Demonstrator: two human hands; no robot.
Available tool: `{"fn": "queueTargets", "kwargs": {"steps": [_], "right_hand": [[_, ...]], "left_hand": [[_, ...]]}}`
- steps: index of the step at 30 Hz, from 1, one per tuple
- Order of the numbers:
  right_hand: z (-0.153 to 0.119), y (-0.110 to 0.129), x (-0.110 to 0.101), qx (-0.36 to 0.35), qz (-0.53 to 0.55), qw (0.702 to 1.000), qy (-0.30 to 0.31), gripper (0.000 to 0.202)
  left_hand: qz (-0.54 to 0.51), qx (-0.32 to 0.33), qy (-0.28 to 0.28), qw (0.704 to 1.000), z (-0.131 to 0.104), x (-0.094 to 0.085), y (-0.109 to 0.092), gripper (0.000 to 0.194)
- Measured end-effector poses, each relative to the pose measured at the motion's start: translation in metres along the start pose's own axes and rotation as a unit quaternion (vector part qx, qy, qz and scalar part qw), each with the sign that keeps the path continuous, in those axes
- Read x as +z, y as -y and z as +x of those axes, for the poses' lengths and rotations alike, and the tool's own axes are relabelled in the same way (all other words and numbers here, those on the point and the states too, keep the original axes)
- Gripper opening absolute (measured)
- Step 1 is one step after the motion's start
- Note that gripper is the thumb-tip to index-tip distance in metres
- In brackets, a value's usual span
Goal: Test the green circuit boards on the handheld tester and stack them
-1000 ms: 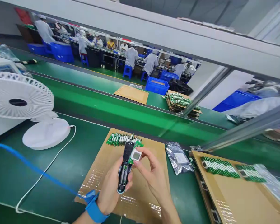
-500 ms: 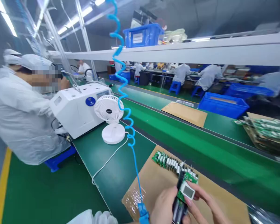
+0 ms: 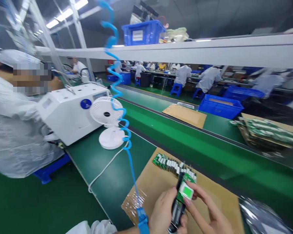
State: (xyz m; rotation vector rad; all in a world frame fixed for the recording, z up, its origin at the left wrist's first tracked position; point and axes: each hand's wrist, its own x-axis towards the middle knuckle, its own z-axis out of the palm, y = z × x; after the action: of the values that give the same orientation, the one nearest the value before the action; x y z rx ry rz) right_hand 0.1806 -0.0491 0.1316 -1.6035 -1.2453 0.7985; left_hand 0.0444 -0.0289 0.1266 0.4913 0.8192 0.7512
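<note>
My left hand [image 3: 164, 208] is closed around a black plastic casing [image 3: 177, 211], long and narrow with an open trough. In my right hand [image 3: 207, 208], fingers and thumb pinch a green circuit board [image 3: 190, 177] with a small white-framed display [image 3: 187, 191], whose window looks bright green. The board lies against the casing's upper part; whether it is seated cannot be made out. Just beyond, a row of similar circuit boards [image 3: 169, 164] stands on a cardboard sheet [image 3: 158, 185]. A blue wrist strap [image 3: 142, 221] with a coiled cord [image 3: 117, 83] circles my left wrist.
A white fan [image 3: 107, 112] and white machine [image 3: 70, 113] stand to the left, beside a seated co-worker [image 3: 17, 123]. Beyond the green belt [image 3: 146, 120] are a cardboard piece [image 3: 185, 115], a blue crate [image 3: 219, 106] and stacked boards [image 3: 271, 130]. Plastic bags [image 3: 261, 214] lie at lower right.
The view has turned slightly right, so everything sits further left. Both hands keep their hold on the casing and board. The display window went from grey to bright green.
</note>
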Motion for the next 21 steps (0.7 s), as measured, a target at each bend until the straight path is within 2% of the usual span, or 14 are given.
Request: {"fn": "queueTargets", "kwargs": {"steps": [6,10,21], "right_hand": [[-0.004,0.014,0.001,-0.070,0.027,0.997,-0.019,0.029],[-0.003,0.013,-0.004,-0.078,0.060,0.995,-0.024,0.029],[-0.005,0.014,-0.005,-0.120,0.009,0.993,0.011,0.028]], "left_hand": [[0.016,0.006,0.021,1.000,-0.010,0.009,-0.007,0.044],[0.050,-0.006,0.029,0.998,-0.008,0.009,-0.011,0.044],[0.089,0.000,0.047,0.995,-0.011,0.010,-0.011,0.036]]}}
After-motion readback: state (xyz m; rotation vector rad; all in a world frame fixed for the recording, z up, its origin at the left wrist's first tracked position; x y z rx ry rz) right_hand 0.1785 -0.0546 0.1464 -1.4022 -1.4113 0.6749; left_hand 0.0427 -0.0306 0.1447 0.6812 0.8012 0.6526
